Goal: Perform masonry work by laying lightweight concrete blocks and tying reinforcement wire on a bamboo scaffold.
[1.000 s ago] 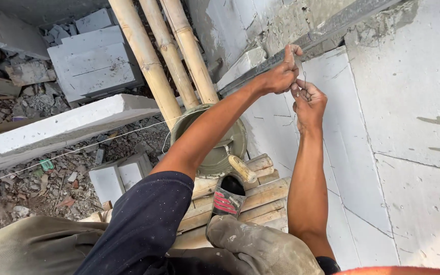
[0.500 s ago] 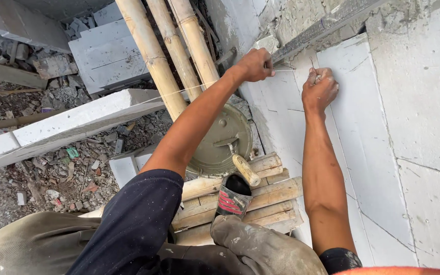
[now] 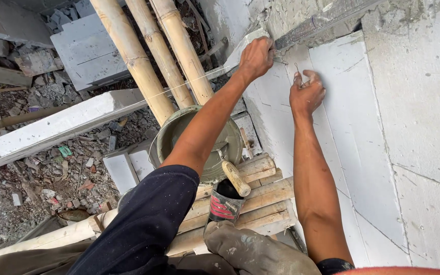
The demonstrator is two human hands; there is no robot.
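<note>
My left hand is stretched forward, its fingers closed on the top edge of a white block wall where a thin taut string runs off to the left. Just to its right, my right hand rests on the block face with fingers pinched around a small thin nail or pin standing against the block. Both forearms reach over a round bucket of grey mortar. A wooden-handled tool lies across the bucket rim.
Three bamboo poles slant up past the bucket. Below me are wooden scaffold poles, a dusty glove or boot and a small dark container. Rubble and white blocks lie on the ground at the left.
My hands have drawn apart: the left stayed at the wall's top edge, the right dropped onto the block face. The camera moved closer and tilted down.
</note>
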